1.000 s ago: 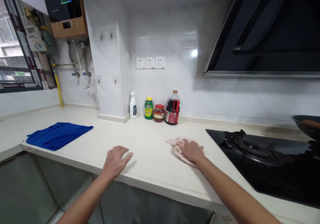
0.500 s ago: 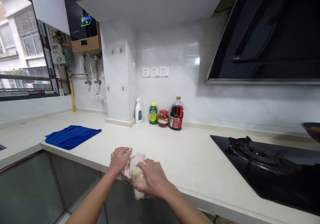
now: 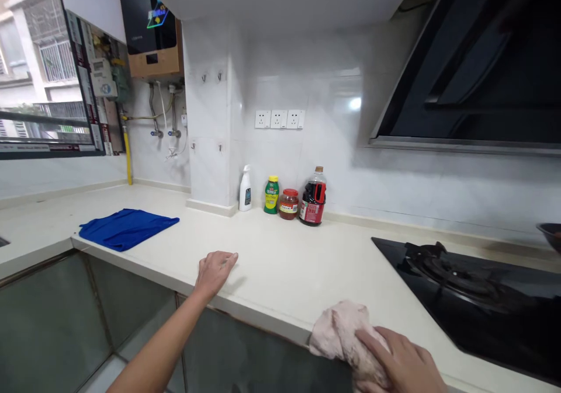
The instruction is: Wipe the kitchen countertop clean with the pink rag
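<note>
Head view: the right hand [image 3: 401,358] grips a crumpled pink cloth [image 3: 339,329] at the smooth, pale desk's [image 3: 284,270] front edge; the left hand [image 3: 214,271], fingers loosely bent, is near that edge. A white spray bottle [image 3: 245,191], green bottle [image 3: 271,197], squat red-lidded jar [image 3: 288,206] and dark-filled jug [image 3: 312,211] line the glossy wall [image 3: 333,136], between a flat blue cloth [image 3: 127,229] and a shiny black stove [image 3: 491,331].

A pale pink rag [image 3: 339,330] was mottled with brown; a cloth [image 3: 127,229] was coloured solid blue, a green-and-yellow bottle [image 3: 272,198] was capped in yellow, and a jar [image 3: 288,207] was lidded in red.
</note>
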Action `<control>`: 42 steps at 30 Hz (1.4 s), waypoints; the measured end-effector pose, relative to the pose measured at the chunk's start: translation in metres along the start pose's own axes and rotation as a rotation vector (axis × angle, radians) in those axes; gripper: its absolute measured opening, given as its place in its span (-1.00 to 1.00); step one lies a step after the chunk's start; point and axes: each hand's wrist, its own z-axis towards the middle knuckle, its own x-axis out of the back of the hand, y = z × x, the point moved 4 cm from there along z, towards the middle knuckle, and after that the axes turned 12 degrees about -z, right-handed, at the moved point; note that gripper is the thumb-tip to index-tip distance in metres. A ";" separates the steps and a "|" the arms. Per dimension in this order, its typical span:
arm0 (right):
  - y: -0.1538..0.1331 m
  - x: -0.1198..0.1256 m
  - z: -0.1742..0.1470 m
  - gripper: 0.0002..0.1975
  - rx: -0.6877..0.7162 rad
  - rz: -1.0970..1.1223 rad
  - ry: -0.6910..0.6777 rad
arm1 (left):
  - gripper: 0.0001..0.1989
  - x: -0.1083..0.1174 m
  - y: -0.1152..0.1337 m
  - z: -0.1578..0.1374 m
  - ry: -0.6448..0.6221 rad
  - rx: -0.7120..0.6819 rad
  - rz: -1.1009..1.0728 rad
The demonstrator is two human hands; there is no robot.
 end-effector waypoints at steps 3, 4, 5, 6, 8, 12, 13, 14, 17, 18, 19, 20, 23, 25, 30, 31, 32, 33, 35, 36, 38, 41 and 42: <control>-0.061 0.020 0.052 -0.33 0.036 0.086 -0.153 | -0.55 0.000 0.000 0.000 0.007 -0.001 -0.023; -0.088 0.027 0.074 -0.34 0.059 0.129 -0.202 | -0.56 0.001 -0.001 0.000 0.010 -0.002 -0.031; -0.115 0.034 0.096 -0.35 0.082 0.177 -0.244 | -0.56 0.001 -0.001 -0.001 0.012 -0.002 -0.039; -0.142 0.041 0.118 -0.39 0.123 0.228 -0.278 | -0.55 0.002 -0.002 -0.001 0.014 -0.003 -0.045; -0.188 0.049 0.158 -0.48 0.217 0.319 -0.311 | -0.54 0.005 -0.004 -0.001 0.016 -0.007 -0.056; -0.230 0.041 0.222 -0.62 0.323 0.415 -0.377 | -0.48 0.009 -0.010 0.002 0.019 -0.018 -0.072; -0.231 0.034 0.234 -0.67 0.306 0.419 -0.403 | -0.46 0.009 -0.012 0.003 0.022 -0.020 -0.076; -0.228 0.025 0.244 -0.71 0.271 0.411 -0.425 | -0.45 0.010 -0.013 0.004 0.025 -0.021 -0.081; -0.206 -0.001 0.270 -0.72 0.121 0.335 -0.436 | -0.43 0.008 -0.014 0.006 0.029 -0.021 -0.087; -0.196 -0.010 0.277 -0.71 0.071 0.300 -0.430 | -0.44 0.008 -0.013 0.006 0.029 -0.016 -0.082; -0.186 -0.019 0.283 -0.71 0.023 0.263 -0.421 | -0.44 0.007 -0.012 0.005 0.028 -0.009 -0.072; -0.174 -0.027 0.290 -0.70 -0.021 0.226 -0.412 | -0.45 0.006 -0.010 0.005 0.025 -0.003 -0.057; -0.129 -0.050 0.304 -0.61 -0.137 0.123 -0.397 | -0.45 0.006 -0.004 0.003 0.016 0.003 0.001; -0.091 -0.064 0.305 -0.53 -0.214 0.058 -0.404 | -0.45 0.007 0.000 0.002 0.010 0.010 0.028; 0.028 -0.080 0.261 -0.56 -0.418 -0.111 -0.482 | -0.43 0.008 0.006 0.003 -0.020 0.024 0.063; 0.052 -0.079 0.246 -0.57 -0.455 -0.140 -0.501 | -0.43 0.008 0.007 0.003 -0.024 0.023 0.069; 0.075 -0.077 0.230 -0.57 -0.487 -0.164 -0.518 | -0.44 0.008 0.007 0.004 -0.028 0.025 0.074; 0.096 -0.073 0.213 -0.56 -0.516 -0.185 -0.534 | -0.44 0.008 0.007 0.004 -0.031 0.029 0.078; 0.131 -0.063 0.183 -0.55 -0.563 -0.209 -0.560 | -0.43 0.007 0.007 0.004 -0.040 0.041 0.083; 0.143 -0.058 0.170 -0.54 -0.578 -0.210 -0.571 | -0.43 0.007 0.007 0.004 -0.042 0.045 0.085; 0.154 -0.050 0.152 -0.50 -0.577 -0.193 -0.585 | -0.43 0.005 0.008 0.004 -0.045 0.047 0.098; 0.139 -0.041 0.141 -0.45 -0.502 -0.137 -0.593 | -0.43 0.002 0.013 0.004 -0.071 0.038 0.151; 0.126 -0.038 0.141 -0.46 -0.470 -0.117 -0.592 | -0.43 0.001 0.015 0.004 -0.086 0.033 0.174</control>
